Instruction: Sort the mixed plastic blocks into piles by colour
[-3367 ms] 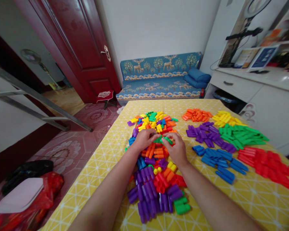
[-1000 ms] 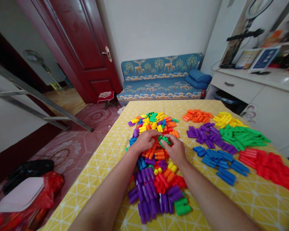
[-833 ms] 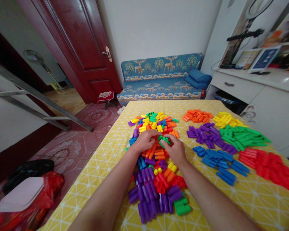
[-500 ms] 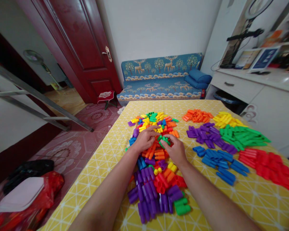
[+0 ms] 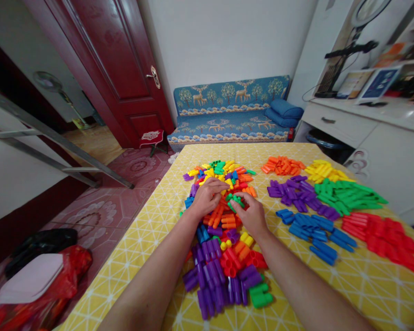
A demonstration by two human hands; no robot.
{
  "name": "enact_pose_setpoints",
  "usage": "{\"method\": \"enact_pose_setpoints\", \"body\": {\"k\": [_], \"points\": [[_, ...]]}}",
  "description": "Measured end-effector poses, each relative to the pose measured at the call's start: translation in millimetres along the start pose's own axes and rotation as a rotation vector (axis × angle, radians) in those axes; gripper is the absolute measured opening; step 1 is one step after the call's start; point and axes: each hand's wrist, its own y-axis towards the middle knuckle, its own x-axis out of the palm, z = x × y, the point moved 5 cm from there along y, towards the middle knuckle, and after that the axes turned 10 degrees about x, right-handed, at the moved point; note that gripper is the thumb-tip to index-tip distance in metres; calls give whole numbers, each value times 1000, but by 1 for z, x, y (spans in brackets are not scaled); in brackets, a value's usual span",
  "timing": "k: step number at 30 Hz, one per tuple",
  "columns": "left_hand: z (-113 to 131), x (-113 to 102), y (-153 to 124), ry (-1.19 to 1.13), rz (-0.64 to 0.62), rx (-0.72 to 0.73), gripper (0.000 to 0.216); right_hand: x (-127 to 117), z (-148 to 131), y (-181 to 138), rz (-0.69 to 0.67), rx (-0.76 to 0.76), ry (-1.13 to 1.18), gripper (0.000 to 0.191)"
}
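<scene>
Over the mixed pile of coloured plastic tube-shaped building pieces, my right hand (image 5: pixel 252 215) has thumb and fingers closed on a small cluster of green building pieces (image 5: pixel 234 201). Just to its left, my left hand (image 5: pixel 206 197) reaches across the pile with its fingers stretched to the right, and I see nothing in it. Orange pieces (image 5: pixel 229 221) lie beneath both hands. Yellow pieces (image 5: pixel 210 174) are beyond my left fingers. Nearer to me lie purple pieces (image 5: pixel 210 276), red pieces (image 5: pixel 230 263) and a green piece (image 5: pixel 261 296).
On the table's right are sorted heaps: orange (image 5: pixel 283 166), yellow (image 5: pixel 327 173), purple (image 5: pixel 298 194), green (image 5: pixel 348 196), blue (image 5: pixel 313 229) and red (image 5: pixel 386 239). A yellow patterned cloth (image 5: pixel 141 257) covers the table. A blue sofa (image 5: pixel 227 124) stands behind it.
The fingers of my left hand have shifted slightly and lie closer together. My right hand stays in place with the green pieces.
</scene>
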Motion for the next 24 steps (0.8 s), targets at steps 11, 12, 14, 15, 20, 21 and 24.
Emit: {"method": "enact_pose_setpoints", "body": {"k": [11,12,14,15,20,21,24], "points": [[2,13,-4,-37,-172,-4,35,-5,-12,-2,-37,-123,190,21],[1,13,-4,-40,-174,-15,35,-5,-13,-2,-48,-146,191,21],[-1,13,-4,-53,-164,-40,34,-5,-17,-2,-62,-191,188,20],[-1,12,-4,-61,-151,-53,33,-6,-18,-2,-63,-208,185,20],[-5,10,-4,-104,-86,-96,24,-10,-22,-2,5,-238,172,18],[-5,10,-4,-109,-83,-96,23,-10,-21,-2,18,-237,168,18],[-5,10,-3,-102,-77,-86,23,-11,-20,-2,36,-219,148,18]]}}
